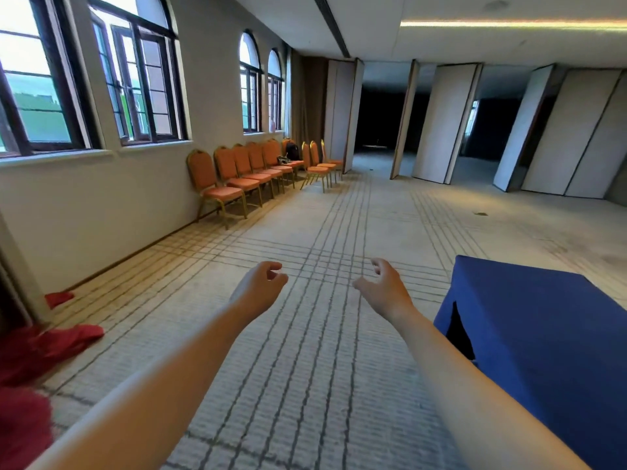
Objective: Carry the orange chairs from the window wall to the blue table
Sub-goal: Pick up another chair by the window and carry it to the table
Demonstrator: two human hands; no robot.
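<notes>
Carpet (pixel 322 351) underfoot; orange chairs (pixel 237 174) in a row against the window wall (pixel 101 215), far L, well apart from us. Blue table (pixel 543 334) near R. We hold left hand (pixel 261 286) & right hand (pixel 385 290) out front, fingers loosely curled, gripping nothing.

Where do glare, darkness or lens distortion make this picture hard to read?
Head view: the windows glare white at their tops; the wide lens bends the partition panels; the room behind them is too dark to read; the far orange chairs look soft, while the left hand and right hand are clear.
</notes>
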